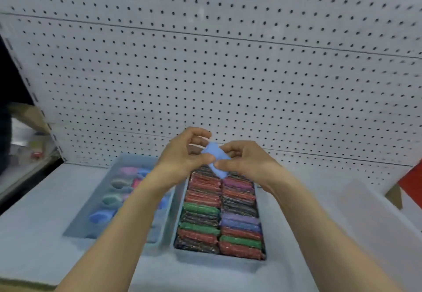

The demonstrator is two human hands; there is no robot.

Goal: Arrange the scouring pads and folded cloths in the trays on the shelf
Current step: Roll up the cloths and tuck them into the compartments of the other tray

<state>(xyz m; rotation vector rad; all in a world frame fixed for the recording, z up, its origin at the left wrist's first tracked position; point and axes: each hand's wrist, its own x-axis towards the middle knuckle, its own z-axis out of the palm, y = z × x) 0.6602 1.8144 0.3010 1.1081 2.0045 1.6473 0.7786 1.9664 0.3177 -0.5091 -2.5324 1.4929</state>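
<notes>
Over the front edge of the shelf (34,234) two bare forearms reach in above the trays. Where they meet, the left hand (182,152) and the right hand (242,159) both pinch one small blue cloth (217,162), fingers and thumbs closed on its opposite ends. It is held in the air over the far end of the right-hand tray and touches nothing below.

By the look of it, the person is squaring up or folding this piece before putting it away. It is smooth and pale like the pieces on the left, so I would guess it belongs there. The next move would then be to carry it across to the left and set it into a gap without knocking its neighbours.

The right tray (217,261) is packed from front to back with two columns of glittery scouring pads (201,214) in red, green, dark and purple, all on edge and tight together. The left tray (68,232) stands just beside it. It holds soft folded cloths (102,216) in blue, green and pink, loosely set, with room towards its near end. Motion blur hides how neatly they lie.

Farther right is something pale and see-through, too blurred to name. Behind everything rises the white pegboard (228,74).
</notes>
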